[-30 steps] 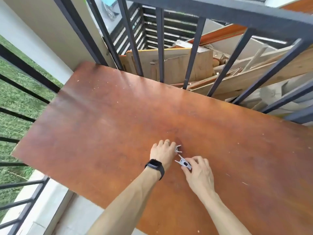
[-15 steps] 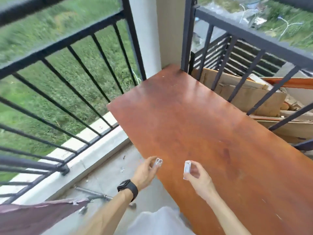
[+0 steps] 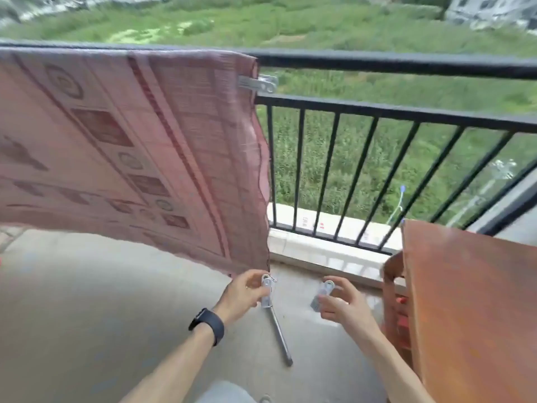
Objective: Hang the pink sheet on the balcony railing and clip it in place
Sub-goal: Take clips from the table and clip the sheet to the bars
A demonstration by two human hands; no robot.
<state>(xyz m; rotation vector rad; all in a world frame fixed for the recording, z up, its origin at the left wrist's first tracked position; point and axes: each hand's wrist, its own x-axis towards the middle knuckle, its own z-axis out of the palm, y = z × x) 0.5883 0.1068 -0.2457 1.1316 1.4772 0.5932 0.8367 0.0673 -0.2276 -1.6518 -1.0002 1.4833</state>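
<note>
Pink sheet [image 3: 116,141] is draped at ten o'clock; a clip [image 3: 266,292] is pinched by left grip [image 3: 245,293], second clip [image 3: 322,295] by right grip [image 3: 344,305].

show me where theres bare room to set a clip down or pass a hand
Free: the top rail right of the pink sheet; the brown tabletop; the floor below the sheet, left of the metal rod. Crowded: near the sheet's lower corner, where the left hand holds the left clip and the right hand the right clip, by the rod.
</note>
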